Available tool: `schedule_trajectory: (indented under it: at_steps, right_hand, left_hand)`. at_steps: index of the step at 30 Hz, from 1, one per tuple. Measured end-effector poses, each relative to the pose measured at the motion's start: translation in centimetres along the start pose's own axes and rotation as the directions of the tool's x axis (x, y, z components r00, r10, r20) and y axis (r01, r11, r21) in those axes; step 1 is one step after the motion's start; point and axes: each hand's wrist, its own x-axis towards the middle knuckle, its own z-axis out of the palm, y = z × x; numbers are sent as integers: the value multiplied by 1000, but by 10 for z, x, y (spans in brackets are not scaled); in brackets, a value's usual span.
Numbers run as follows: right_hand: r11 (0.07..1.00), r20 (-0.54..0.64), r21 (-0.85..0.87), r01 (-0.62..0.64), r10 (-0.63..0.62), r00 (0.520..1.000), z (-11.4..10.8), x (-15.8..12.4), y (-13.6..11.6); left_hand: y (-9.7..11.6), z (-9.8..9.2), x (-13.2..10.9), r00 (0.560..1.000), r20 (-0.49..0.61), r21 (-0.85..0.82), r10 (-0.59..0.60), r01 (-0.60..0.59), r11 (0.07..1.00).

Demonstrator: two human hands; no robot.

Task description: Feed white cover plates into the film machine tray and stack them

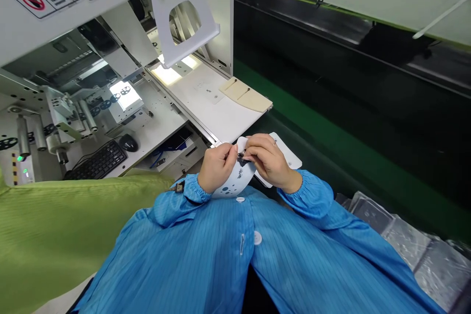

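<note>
My left hand (220, 166) is closed, thumb against the curled fingers, at the left edge of a white sheet (236, 185) printed or dotted with dark round spots. The sheet curves down in front of my body. On the right, the fingertips of my right hand (270, 161) pinch together at a small dark piece (242, 160) near the top of the sheet. Fine detail between the fingertips is too small to make out. Behind my right hand, a white rounded plate (286, 151) shows partly.
Ahead stands a machine with a white work surface (217, 115), a cream board (246, 94) and a white frame (186, 14). A keyboard (97, 161) and mouse (128, 143) lie to the left, near a green cloth (73, 221). Clear plastic trays (405, 240) are at lower right.
</note>
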Motion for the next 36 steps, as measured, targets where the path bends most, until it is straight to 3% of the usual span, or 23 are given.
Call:
schedule_trajectory:
  at_steps: [5, 8, 18, 29, 36]
  right_hand:
    - [978, -65, -97, 186, -193, 979, 8, -7, 8]
    - [964, -101, -127, 233, -246, 964, 10, -8, 11]
    - [988, -127, -41, 151, -155, 980, 11, -8, 3]
    - [967, -1, 57, 248, -249, 969, -1, -9, 1]
    - [955, -63, 242, 173, -163, 985, -9, -5, -3]
  left_hand:
    - [-2, -1, 4, 998, 38, -66, -47, 50, 997]
    - [-3, -1, 6, 997, 38, -90, -62, 65, 994]
    - [-5, -1, 2, 997, 26, -123, -71, 73, 990]
    - [-10, -1, 4, 994, 89, -131, -69, 80, 988]
    - [-20, -10, 9, 994, 79, -131, -78, 88, 987]
